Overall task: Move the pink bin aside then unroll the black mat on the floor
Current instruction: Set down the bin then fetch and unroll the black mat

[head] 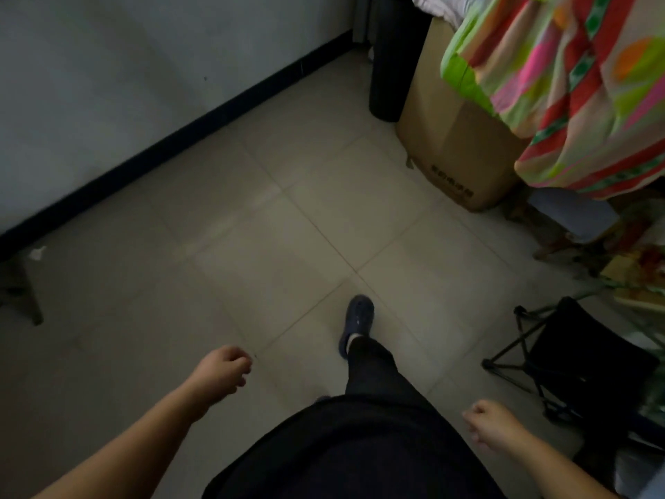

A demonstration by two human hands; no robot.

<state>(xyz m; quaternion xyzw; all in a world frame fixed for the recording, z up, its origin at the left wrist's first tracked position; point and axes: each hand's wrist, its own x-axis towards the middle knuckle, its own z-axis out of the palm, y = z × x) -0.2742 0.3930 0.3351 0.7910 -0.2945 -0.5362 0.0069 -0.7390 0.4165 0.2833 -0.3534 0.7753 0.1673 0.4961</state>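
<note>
Looking up-frame: rolled black mat point(392, 55) stands upright at top centre, nearer my right hand point(493, 424) than left hand point(223, 369); both loosely curled, empty.

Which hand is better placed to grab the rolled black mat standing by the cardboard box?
Probably the right hand: the mat and box stand on the right. Both hands are empty and far away.

Beige tiled floor point(295, 225), black rolled mat point(390, 66), brown box point(453, 138), pink-green striped blanket point(583, 91)
</note>
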